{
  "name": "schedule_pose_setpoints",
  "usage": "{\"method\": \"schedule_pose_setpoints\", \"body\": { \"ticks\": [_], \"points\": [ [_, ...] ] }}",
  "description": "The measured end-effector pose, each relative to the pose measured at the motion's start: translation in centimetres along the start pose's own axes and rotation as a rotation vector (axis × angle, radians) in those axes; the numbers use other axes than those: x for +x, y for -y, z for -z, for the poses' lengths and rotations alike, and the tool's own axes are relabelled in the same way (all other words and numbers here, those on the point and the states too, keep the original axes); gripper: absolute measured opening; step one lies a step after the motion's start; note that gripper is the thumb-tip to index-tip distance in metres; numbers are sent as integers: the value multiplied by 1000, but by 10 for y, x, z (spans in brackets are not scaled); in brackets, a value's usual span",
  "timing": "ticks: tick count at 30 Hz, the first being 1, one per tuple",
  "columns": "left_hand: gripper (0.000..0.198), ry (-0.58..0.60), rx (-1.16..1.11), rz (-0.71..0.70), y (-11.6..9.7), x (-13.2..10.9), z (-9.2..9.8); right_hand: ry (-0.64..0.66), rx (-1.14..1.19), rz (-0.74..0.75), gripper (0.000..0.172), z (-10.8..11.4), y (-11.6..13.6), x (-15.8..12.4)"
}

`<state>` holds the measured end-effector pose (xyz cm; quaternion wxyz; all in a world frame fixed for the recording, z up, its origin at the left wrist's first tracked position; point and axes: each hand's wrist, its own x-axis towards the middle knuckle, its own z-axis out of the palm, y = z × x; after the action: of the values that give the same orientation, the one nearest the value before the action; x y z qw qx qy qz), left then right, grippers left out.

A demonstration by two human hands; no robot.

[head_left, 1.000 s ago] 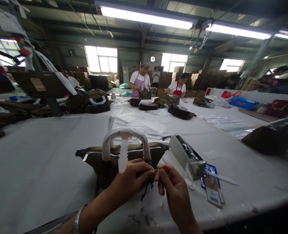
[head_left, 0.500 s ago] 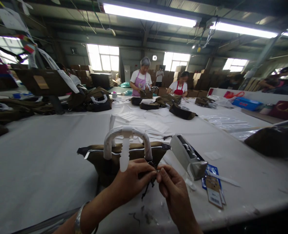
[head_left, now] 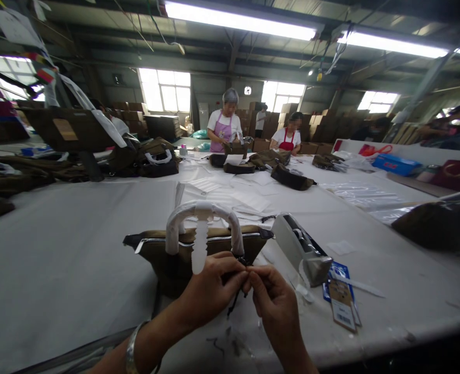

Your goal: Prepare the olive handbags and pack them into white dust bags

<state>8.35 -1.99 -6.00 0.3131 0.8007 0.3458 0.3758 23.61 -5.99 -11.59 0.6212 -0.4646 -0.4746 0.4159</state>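
Pinched a dark cord [head_left: 233, 306] at the bag's [head_left: 160, 255] 5 o'clock corner between narrowed left hand [head_left: 210, 288] and right hand [head_left: 273, 302]. Could not read hang tags [head_left: 342, 307] at 3 o'clock.

Left hand [head_left: 210, 288] and right hand [head_left: 272, 301] pinch a black cord [head_left: 233, 301] at the bag's [head_left: 167, 257] front; tape dispenser [head_left: 302, 249] at three o'clock.

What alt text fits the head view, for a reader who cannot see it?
The left hand and right hand pinch a small dark cord at the front of an olive handbag with wrapped white handles, on a white table. A tape dispenser stands beside it.
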Motion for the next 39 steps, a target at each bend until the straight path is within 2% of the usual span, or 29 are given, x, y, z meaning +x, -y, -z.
{"method": "schedule_pose_setpoints", "body": {
  "ticks": [5, 7, 8, 11, 13, 16, 21, 24, 26, 30, 32, 34, 36, 39],
  "points": [
    [25, -2, -30, -7, 5, 4, -4, -50, -137, 48, 21, 0, -4, -2],
    [17, -10, -57, -4, 8, 2, -2, -61, -174, 52, 25, 3, -4, -2],
    [13, -40, -55, 9, 10, -1, -1, -82, -203, 67, 28, 6, -5, -2],
    [32, -189, 18, 110, 17, -16, 2, -213, -335, 156, 32, 14, -11, -3],
    [26, -185, 61, 185, 22, -28, 3, -245, -369, 174, 28, 16, -17, -4],
    [19, -75, 108, 192, 25, -38, 1, -122, -251, 74, 25, 10, -25, -6],
    [24, -65, 132, 178, 15, -31, -2, 2, 74, -108, 37, -4, -31, -8],
    [25, -49, 125, 192, 10, -25, -4, 49, 177, -129, 40, -12, -32, -14],
    [26, -79, 136, 245, 13, -23, -6, 48, 185, -121, 38, -14, -29, -19],
    [31, -106, 61, 363, 22, -21, -7, 139, 100, -79, 32, -1, -18, -19],
    [35, -73, -95, 413, 24, -20, -5, 158, -68, -28, 26, 16, -13, -11],
    [38, -43, -297, 481, 23, -20, -1, 93, -300, 49, 25, 37, -13, 7],
    [40, -36, -458, 544, 20, -20, 2, -1, -523, 124, 24, 57, -16, 34],
    [42, -43, -518, 582, 19, -21, 5, -63, -701, 176, 22, 75, -23, 91]
  ]
}}
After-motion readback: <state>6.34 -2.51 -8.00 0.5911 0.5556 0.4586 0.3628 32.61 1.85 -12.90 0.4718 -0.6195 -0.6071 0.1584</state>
